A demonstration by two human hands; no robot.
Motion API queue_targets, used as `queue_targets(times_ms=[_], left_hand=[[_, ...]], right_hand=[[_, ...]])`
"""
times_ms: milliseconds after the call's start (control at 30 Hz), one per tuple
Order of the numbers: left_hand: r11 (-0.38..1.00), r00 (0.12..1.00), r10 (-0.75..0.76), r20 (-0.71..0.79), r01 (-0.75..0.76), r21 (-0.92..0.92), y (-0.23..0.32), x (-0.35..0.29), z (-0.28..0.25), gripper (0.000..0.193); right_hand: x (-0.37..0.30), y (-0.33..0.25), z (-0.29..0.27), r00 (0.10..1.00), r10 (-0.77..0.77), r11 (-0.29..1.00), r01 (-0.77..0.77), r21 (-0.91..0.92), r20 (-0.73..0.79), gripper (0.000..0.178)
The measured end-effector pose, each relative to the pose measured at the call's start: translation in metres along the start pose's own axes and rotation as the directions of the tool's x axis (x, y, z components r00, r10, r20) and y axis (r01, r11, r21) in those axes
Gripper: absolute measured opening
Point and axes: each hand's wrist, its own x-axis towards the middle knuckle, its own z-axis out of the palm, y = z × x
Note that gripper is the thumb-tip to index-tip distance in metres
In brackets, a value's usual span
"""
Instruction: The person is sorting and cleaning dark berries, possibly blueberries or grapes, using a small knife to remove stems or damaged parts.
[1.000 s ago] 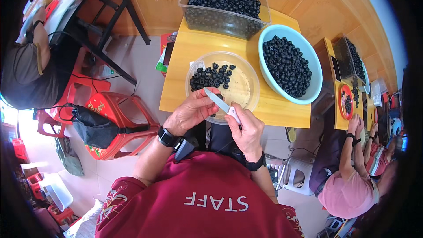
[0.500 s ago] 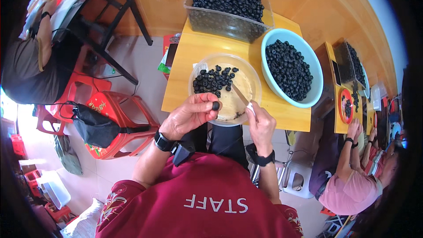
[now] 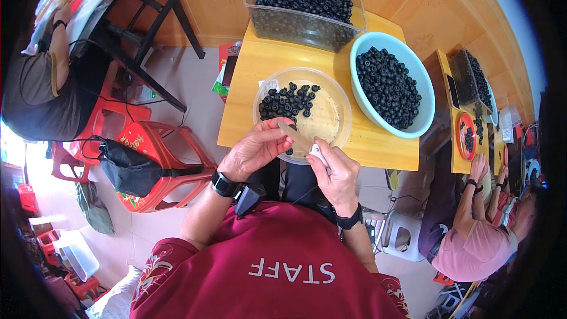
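Note:
My right hand point(image 3: 338, 178) is closed round the white handle of a knife point(image 3: 302, 140). Its blade points up and left, to the fingertips of my left hand point(image 3: 255, 151). Those fingers are pinched on a small round black rubber part point(image 3: 292, 127), mostly hidden by the blade and fingers. Both hands are over the near side of a shallow clear round tub point(image 3: 336, 103). Inside it, to the left, lies a loose pile of black rubber parts point(image 3: 286, 102), some with visible holes.
A light-blue basin point(image 3: 430, 103) full of black parts stands to the right. Behind is a clear rectangular bin point(image 3: 295, 23), also heaped. The wooden table point(image 3: 239, 112) bears them. Red stools point(image 3: 159, 189) stand to the left. Other people sit at far left and right.
The knife has come up out of the tub and moved left, so its blade is now at the part in my left hand. My left hand has stayed nearly in place.

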Motion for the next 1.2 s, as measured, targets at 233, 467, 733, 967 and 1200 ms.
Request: queue_targets(times_ms=[233, 467, 733, 967, 1200], left_hand=[[1.0, 1.0, 0.0, 0.014, 0.0, 0.0, -0.001, 0.0, -0.003, 0.025], [1.0, 1.0, 0.005, -0.005, -0.004, 0.017, 0.0, -0.001, -0.001, 0.025], [0.988, 0.999, -0.03, 0.021, 0.026, 0.152, 0.005, -0.01, 0.004, 0.016], [0.9, 0.996, -0.001, -0.092, 0.041, 0.434, 0.017, 0.009, 0.025, 0.017], [0.647, 0.989, 0.043, 0.141, -0.135, 0.75, 0.031, 0.108, 0.107, 0.031]], right_hand=[[-0.001, 0.003, 0.0, 0.999, -0.029, 0.998, 0.031, -0.047, 0.034, 0.035], [-0.001, 0.003, 0.0, 0.999, -0.029, 0.998, 0.031, -0.048, 0.045, 0.035], [-0.001, 0.022, 0.002, 0.979, 0.19, 0.958, -0.168, -0.233, 0.075, 0.019], [-0.015, 0.033, -0.009, 0.953, 0.303, 0.943, -0.299, -0.144, 0.002, 0.018], [-0.033, 0.04, -0.007, 0.938, 0.344, 0.934, -0.347, -0.086, -0.05, 0.02]])
